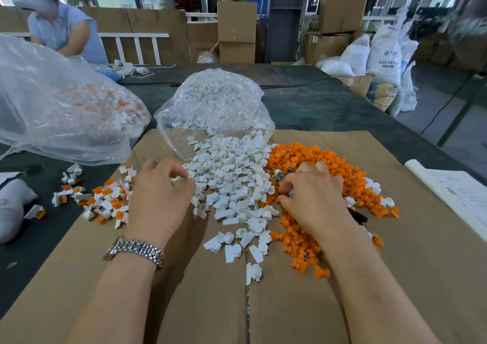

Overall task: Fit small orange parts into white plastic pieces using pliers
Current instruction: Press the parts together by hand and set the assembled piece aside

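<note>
A heap of white plastic pieces (232, 183) spills from a clear bag onto brown cardboard (200, 291). Right of it lies a heap of small orange parts (319, 159). My left hand (158, 196), with a metal watch on its wrist, pinches a white piece at the heap's left edge. My right hand (313, 198) grips the metal pliers (283, 180); their jaws poke out by my fingers and a dark handle (357, 215) shows behind the hand. Finished white-and-orange pieces (105, 198) lie scattered to the left.
A clear bag of white pieces (210, 106) lies open at centre. A big clear bag with assembled pieces (60, 106) sits at left. Paper sheets (456, 193) lie at the right edge. Another person (60, 27) works at the table's far left. Cardboard boxes and sacks stand behind.
</note>
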`<move>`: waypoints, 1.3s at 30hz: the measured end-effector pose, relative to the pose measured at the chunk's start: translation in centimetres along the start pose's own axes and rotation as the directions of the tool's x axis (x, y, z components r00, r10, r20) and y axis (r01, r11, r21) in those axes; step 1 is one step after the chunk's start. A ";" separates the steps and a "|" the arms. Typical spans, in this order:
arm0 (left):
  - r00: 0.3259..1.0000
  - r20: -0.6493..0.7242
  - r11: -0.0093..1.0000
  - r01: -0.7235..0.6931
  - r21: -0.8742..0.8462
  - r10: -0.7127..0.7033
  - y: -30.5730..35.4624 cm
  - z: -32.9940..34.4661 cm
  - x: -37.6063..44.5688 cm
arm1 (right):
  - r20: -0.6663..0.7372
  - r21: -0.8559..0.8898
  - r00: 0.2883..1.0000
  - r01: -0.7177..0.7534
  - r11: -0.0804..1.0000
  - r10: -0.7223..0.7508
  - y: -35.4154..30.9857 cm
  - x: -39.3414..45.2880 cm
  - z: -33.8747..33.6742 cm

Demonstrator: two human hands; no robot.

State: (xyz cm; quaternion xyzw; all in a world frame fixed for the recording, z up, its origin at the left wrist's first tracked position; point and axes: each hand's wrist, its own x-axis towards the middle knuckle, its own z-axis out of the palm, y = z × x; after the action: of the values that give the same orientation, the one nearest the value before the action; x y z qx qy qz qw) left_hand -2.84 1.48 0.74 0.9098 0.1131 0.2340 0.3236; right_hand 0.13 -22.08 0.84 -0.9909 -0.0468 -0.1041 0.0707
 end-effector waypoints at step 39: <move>0.727 0.681 0.149 0.666 -0.730 0.086 2.1 1.3 -0.6 | 0.058 0.982 0.991 -0.035 0.183 -0.123 -1.1 -0.4 -1.1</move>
State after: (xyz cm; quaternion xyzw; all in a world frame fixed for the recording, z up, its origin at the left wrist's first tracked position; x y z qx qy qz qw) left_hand -2.61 -1.03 1.00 0.4794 0.0254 -0.1124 0.8700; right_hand -0.59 -21.22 2.01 -0.7197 -0.1351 0.0089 0.6809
